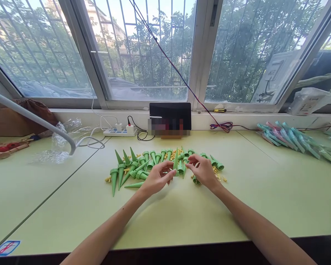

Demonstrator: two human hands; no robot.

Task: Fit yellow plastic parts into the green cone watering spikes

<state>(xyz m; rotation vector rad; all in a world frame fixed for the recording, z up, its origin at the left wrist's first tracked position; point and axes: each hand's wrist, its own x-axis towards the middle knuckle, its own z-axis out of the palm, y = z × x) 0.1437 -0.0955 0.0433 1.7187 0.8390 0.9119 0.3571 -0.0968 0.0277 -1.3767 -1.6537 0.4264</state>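
Note:
My left hand (156,179) hovers over a spread of green plastic cone spikes (132,167) and pinches one green spike (175,162) that stands point up between thumb and fingers. My right hand (202,171) is close beside it, fingers curled toward the same spike, and it seems to pinch a small part that I cannot make out. Several small yellow pieces (174,152) lie scattered among the spikes on the pale green table (182,213).
A dark tablet (170,119) leans against the window sill behind the pile. A power strip (120,131) with cables lies to its left, a white lamp arm (30,117) crosses the left side, and packed bags (289,138) lie at the right.

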